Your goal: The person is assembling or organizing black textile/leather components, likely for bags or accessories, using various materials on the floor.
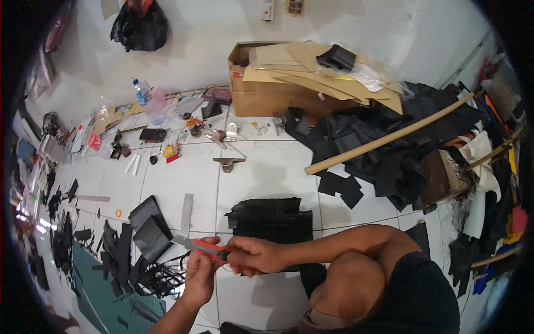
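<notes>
Red-handled scissors are gripped in my right hand, with their grey blades pointing left. My left hand is right below the blades, its fingers closed against the scissors; whatever they pinch is too small to make out. A metal ruler lies on the tiles just beyond the blade tips. To the right of it is a stack of black sheet pieces, partly behind my right forearm. Left of my hands sit a folded black piece and a tangle of thin black strips.
A green cutting mat with black scraps lies at lower left. A cardboard box topped with brown sheets stands against the wall. A long wooden stick rests over black material at right. A metal clip lies ahead.
</notes>
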Available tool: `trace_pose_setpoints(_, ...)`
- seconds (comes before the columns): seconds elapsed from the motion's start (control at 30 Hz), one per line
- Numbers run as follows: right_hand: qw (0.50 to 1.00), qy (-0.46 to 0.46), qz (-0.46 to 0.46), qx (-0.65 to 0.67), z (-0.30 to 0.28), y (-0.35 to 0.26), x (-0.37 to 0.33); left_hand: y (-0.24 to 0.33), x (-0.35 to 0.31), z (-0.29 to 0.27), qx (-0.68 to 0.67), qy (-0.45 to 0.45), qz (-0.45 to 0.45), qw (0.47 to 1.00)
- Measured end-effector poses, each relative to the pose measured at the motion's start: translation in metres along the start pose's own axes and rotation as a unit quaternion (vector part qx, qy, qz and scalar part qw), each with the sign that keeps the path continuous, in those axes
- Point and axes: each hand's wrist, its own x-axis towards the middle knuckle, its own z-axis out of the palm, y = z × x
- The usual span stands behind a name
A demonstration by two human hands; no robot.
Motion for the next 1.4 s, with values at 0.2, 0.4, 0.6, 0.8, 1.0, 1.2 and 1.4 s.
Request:
trace_pose_setpoints(0.2,0.997,0.07,-0.006,-0.024,-0.006,-0.002,-0.017,-0.011,0.012,0.017,0.067,-0.028,-0.018,0.997)
trace_pose_setpoints(0.4,0.978,0.204,-0.024,-0.045,-0.03,-0.033,-0.032,-0.008,0.055,0.018,0.138,0.005,-0.038,0.99)
trace_pose_setpoints(0.6,0.931,0.343,-0.088,-0.092,-0.079,-0.034,-0.077,-0.038,0.046,0.017,0.564,-0.079,0.018,0.822)
trace_pose_setpoints(0.8,0.909,0.306,0.007,-0.282,-0.065,0.017,-0.121,-0.064,0.051,0.047,0.704,-0.058,0.092,0.702)
trace_pose_setpoints(1.0,0.9,0.288,0.122,-0.304,-0.046,0.021,-0.131,-0.058,0.058,0.047,0.665,-0.081,0.041,0.742)
trace_pose_setpoints(1.2,0.885,0.253,0.079,-0.383,-0.042,0.028,-0.123,-0.027,0.047,0.056,0.626,-0.064,-0.043,0.776)
trace_pose_setpoints(1.4,0.872,0.204,0.106,-0.432,-0.037,0.026,-0.105,-0.014,0.043,0.059,0.644,-0.047,-0.039,0.763)
